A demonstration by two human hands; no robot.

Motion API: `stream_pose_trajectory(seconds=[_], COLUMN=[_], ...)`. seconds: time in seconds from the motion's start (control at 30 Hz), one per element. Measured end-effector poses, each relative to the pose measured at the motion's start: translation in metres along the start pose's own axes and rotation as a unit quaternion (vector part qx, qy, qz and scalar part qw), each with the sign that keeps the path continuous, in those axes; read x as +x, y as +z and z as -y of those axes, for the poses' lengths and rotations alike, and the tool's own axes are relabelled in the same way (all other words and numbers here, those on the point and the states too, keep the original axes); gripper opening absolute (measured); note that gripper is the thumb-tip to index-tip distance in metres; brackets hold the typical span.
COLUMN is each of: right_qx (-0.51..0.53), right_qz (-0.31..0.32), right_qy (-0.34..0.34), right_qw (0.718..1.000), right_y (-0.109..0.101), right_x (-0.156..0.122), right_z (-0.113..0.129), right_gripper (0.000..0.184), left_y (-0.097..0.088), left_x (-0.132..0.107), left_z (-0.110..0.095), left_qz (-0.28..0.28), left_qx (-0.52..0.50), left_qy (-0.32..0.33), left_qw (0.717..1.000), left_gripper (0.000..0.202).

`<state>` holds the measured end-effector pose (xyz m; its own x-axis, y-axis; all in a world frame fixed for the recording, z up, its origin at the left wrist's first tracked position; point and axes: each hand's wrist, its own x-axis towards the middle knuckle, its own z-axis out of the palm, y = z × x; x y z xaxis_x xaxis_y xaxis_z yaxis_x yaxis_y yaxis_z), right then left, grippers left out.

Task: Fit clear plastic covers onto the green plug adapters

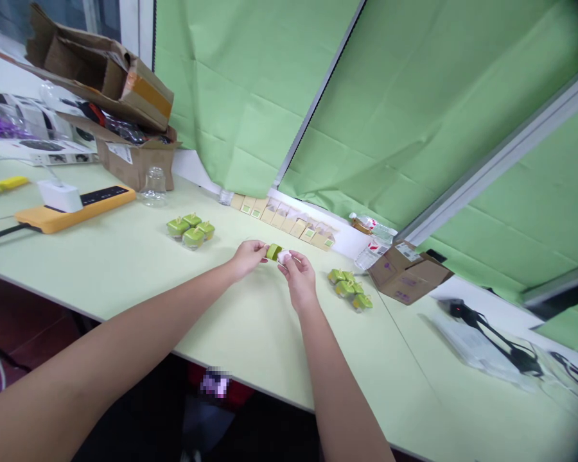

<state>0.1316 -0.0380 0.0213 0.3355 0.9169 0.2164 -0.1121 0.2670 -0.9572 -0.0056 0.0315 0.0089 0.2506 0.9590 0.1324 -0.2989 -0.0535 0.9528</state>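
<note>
Above the table's middle, my left hand (249, 258) pinches a small green band-like piece (273, 251), curved and hollow-looking. Close against it, my right hand (299, 274) grips a small white-pinkish piece (284, 257) between thumb and fingers. The two pieces meet or nearly touch; I cannot tell whether they are joined. To the left stands a cluster of small clear containers with green lids (191, 231). A similar group of green-lidded containers (350, 290) sits to the right of my right hand.
A row of small tan boxes (282, 218) lines the wall edge. Clear bottles (368, 250) and a cardboard box (409, 273) stand at right. On the left are an orange power strip (96, 202), a clear jar (154, 187) and stacked cardboard boxes (139, 163). Cables lie far right.
</note>
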Motion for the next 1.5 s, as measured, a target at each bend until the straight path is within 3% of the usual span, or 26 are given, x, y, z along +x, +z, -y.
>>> stream_pose_trajectory(seconds=[0.23, 0.63, 0.7, 0.87, 0.93, 1.27, 1.5], right_qx=[-0.037, -0.022, -0.008, 0.091, 0.120, 0.043, -0.042], right_qz=[0.032, 0.005, -0.028, -0.209, -0.223, -0.050, -0.007], right_qy=[0.004, -0.026, -0.036, -0.092, -0.074, -0.056, -0.082], right_qw=[0.999, 0.999, 0.999, 0.969, 0.965, 0.996, 0.996], right_y=[0.000, 0.000, -0.001, -0.014, -0.018, -0.001, 0.003], right_x=[-0.002, -0.002, 0.001, 0.013, 0.015, 0.000, -0.002], right_z=[0.001, 0.003, 0.004, 0.013, 0.017, 0.009, 0.006], right_gripper=[0.041, 0.040, 0.042, 0.042, 0.042, 0.039, 0.036], left_y=[-0.002, 0.000, 0.000, -0.001, -0.001, 0.001, 0.002], left_x=[0.001, -0.001, -0.001, -0.002, -0.002, -0.002, 0.002], left_z=[0.004, 0.000, -0.001, -0.007, -0.009, -0.006, -0.001], left_qz=[0.009, 0.009, 0.008, 0.003, 0.010, 0.015, 0.009], left_qx=[0.021, 0.012, 0.001, -0.036, -0.044, -0.017, 0.021], left_qy=[0.006, 0.002, -0.007, -0.027, -0.029, 0.011, 0.071], left_qw=[1.000, 1.000, 1.000, 0.999, 0.999, 1.000, 0.997], left_gripper=[0.019, 0.022, 0.023, 0.026, 0.028, 0.025, 0.022])
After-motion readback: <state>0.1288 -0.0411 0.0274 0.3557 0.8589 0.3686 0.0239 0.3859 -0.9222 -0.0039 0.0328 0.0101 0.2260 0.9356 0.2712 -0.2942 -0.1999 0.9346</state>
